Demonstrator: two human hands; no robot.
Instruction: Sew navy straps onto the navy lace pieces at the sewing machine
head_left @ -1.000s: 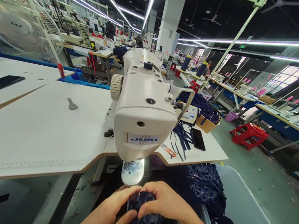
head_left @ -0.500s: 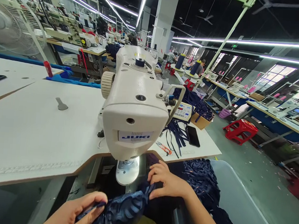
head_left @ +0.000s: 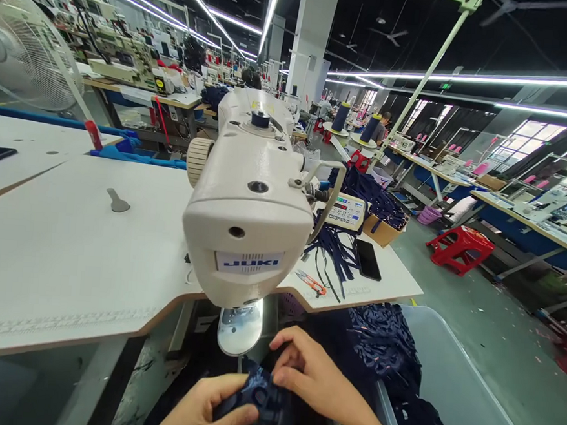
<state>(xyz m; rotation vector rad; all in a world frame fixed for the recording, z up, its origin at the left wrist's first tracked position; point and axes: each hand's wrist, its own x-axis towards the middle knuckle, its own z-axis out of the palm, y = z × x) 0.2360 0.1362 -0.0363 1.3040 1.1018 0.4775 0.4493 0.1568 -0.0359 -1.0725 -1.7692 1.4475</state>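
Dark navy patterned fabric (head_left: 263, 399) is bunched up below the head of a white sewing machine (head_left: 249, 216). My left hand (head_left: 206, 404) pinches its left side between thumb and fingers. On the fabric's upper right edge, my right hand (head_left: 308, 376) has its thumb and curled fingers closed, the index finger bent loosely above. Both hands are just in front of the rounded metal plate (head_left: 240, 329) under the machine head. The needle area is hidden behind the machine's front.
On the right of the white table (head_left: 92, 238) lie orange thread snips (head_left: 312, 283), a black phone (head_left: 367, 260) and navy strips (head_left: 336, 252). A clear plastic bin (head_left: 451, 373) stands at lower right beside more navy fabric (head_left: 385, 349). A red stool (head_left: 460, 247) stands beyond.
My left hand has moved right and the fabric is gathered closer to my right hand. My right hand has shifted slightly down, with its index finger lifted.
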